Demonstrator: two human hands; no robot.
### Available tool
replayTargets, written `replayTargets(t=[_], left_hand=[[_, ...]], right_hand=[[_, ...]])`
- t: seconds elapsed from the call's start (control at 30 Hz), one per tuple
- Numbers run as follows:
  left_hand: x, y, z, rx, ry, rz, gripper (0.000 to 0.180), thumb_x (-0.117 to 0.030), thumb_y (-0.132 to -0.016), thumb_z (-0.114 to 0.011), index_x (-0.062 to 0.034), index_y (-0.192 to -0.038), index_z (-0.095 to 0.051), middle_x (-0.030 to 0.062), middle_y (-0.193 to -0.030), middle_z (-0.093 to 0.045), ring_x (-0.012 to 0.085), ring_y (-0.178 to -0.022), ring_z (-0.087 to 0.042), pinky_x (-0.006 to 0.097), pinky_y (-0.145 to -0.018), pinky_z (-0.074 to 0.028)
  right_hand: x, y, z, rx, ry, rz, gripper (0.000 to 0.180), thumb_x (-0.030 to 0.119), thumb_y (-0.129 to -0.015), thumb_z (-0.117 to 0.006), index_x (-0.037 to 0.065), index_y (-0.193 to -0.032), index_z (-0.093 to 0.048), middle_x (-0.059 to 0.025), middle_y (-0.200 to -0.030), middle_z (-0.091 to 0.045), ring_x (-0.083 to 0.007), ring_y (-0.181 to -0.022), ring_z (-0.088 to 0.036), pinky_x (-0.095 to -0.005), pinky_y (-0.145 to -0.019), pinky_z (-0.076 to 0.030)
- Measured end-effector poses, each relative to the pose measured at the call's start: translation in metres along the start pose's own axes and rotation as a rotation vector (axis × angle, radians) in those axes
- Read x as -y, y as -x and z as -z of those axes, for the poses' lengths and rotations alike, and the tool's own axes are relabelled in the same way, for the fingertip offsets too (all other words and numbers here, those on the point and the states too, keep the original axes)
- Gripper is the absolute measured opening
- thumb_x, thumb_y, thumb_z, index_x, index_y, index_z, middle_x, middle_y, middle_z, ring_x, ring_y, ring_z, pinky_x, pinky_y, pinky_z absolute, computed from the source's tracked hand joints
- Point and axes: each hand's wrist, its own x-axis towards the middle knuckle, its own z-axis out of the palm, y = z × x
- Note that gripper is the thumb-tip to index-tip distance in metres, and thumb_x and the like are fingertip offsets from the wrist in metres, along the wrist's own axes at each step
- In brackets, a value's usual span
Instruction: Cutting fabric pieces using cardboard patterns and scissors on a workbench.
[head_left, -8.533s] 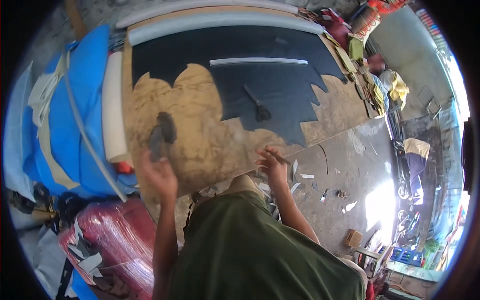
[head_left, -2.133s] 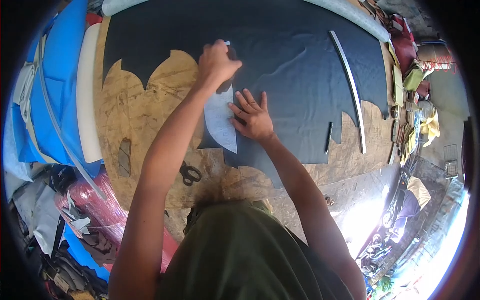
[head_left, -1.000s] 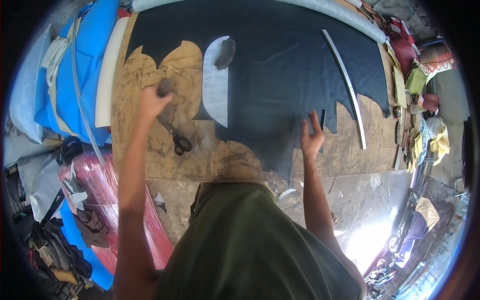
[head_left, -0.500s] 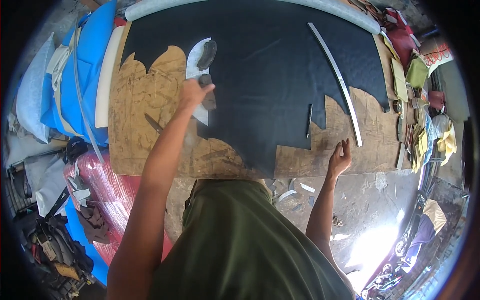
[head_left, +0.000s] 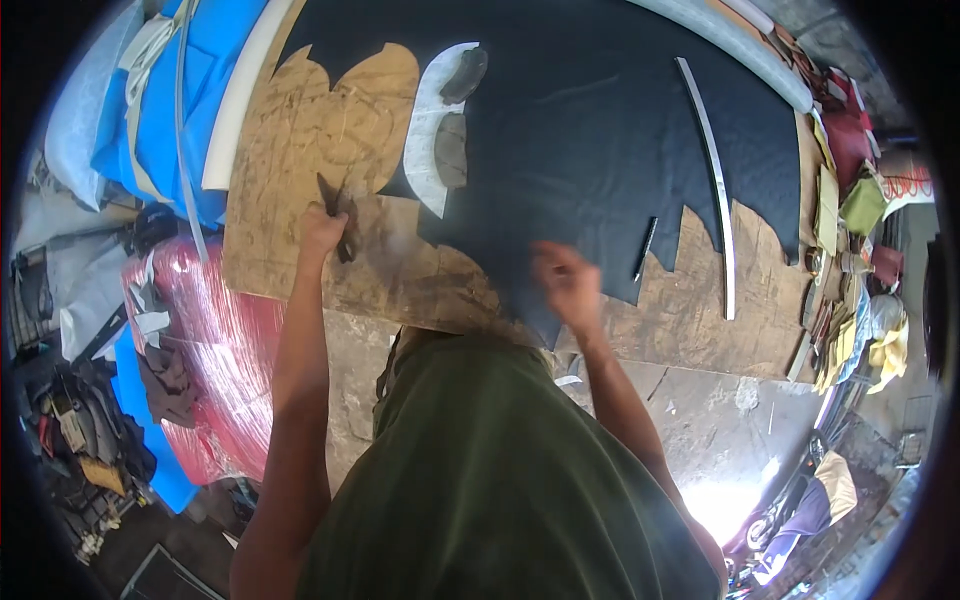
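My left hand (head_left: pixel 322 230) is closed around a dark pointed tool (head_left: pixel 325 190) that looks like scissors, over the bare wood at the left of the table. Its point faces away from me. My right hand (head_left: pixel 568 285) hovers over the near part of the black sheet (head_left: pixel 570 150), smeared by motion and apparently empty. A white curved template (head_left: pixel 425 140) lies along the sheet's cut left edge. On the template rest two dark pieces, a far block (head_left: pixel 465 76) and a near grey one (head_left: pixel 452 150). Right of my right hand lies a black pen (head_left: pixel 646 248).
A long metal ruler (head_left: pixel 713 170) lies across the sheet's right side, its near end on the wooden table (head_left: pixel 290 240). A pale roll (head_left: pixel 735 45) lines the far edge. Blue wrapped bundles (head_left: pixel 170 130) and a red plastic-wrapped bundle (head_left: pixel 215 340) stand at the left.
My left hand has left the template's near piece and taken up the dark tool from the wood. My right hand has swung left from beside the ruler. The view has shifted.
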Motion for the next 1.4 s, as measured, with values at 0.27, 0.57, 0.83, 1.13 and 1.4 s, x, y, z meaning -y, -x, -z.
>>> replayTargets(t=[0.27,0.57,0.83,1.13,1.4], left_hand=[[-0.121,0.103,0.033,0.618,1.645,0.590,0.027,-0.006,-0.097,-0.051,-0.0042,-0.121,-0.063,0.0065,-0.098,-0.067,0.0209,-0.081,-0.064,0.036,-0.069,-0.055],[-0.091,0.109,-0.010,0.552,0.835,-0.362,0.043,-0.006,-0.100,-0.054,-0.0062,-0.143,-0.059,0.0149,-0.138,-0.065,0.0261,-0.122,-0.065,0.038,-0.106,-0.051],[-0.072,0.036,-0.031,0.201,0.172,-1.005,0.051,-0.011,-0.095,-0.062,-0.0111,-0.146,-0.060,0.0095,-0.156,-0.053,0.0294,-0.148,-0.047,0.053,-0.122,-0.032],[-0.065,0.039,-0.039,0.207,0.252,-0.981,0.049,-0.013,-0.094,-0.064,-0.0125,-0.143,-0.063,0.0068,-0.158,-0.053,0.0265,-0.150,-0.045,0.056,-0.125,-0.025],[-0.065,0.037,-0.036,0.204,0.255,-0.980,0.048,-0.013,-0.094,-0.064,-0.0122,-0.142,-0.064,0.0070,-0.157,-0.054,0.0267,-0.149,-0.046,0.055,-0.124,-0.026]], right_hand=[[0.019,0.001,-0.123,0.442,-0.876,-0.421,0.033,0.007,-0.100,-0.065,0.005,-0.133,-0.065,-0.0141,-0.114,-0.074,-0.0229,-0.095,-0.073,-0.0293,-0.071,-0.058],[-0.002,0.073,-0.155,0.301,-1.169,-0.376,0.071,0.002,-0.097,-0.069,0.009,-0.161,-0.038,-0.0119,-0.098,-0.074,-0.0135,-0.068,-0.061,-0.0195,-0.059,-0.045],[-0.030,0.137,-0.186,0.092,-0.631,-0.408,0.068,0.003,-0.097,-0.068,0.013,-0.161,-0.046,-0.0005,-0.085,-0.065,-0.0078,-0.069,-0.051,-0.0177,-0.064,-0.040],[-0.006,0.078,-0.217,-0.121,-0.842,-0.552,0.068,0.003,-0.095,-0.072,0.009,-0.159,-0.049,0.0040,-0.079,-0.059,-0.0054,-0.068,-0.046,-0.0169,-0.063,-0.035],[-0.008,0.079,-0.221,-0.131,-0.842,-0.528,0.068,0.002,-0.095,-0.074,0.009,-0.158,-0.051,0.0053,-0.077,-0.058,-0.0041,-0.065,-0.043,-0.0171,-0.058,-0.033]])
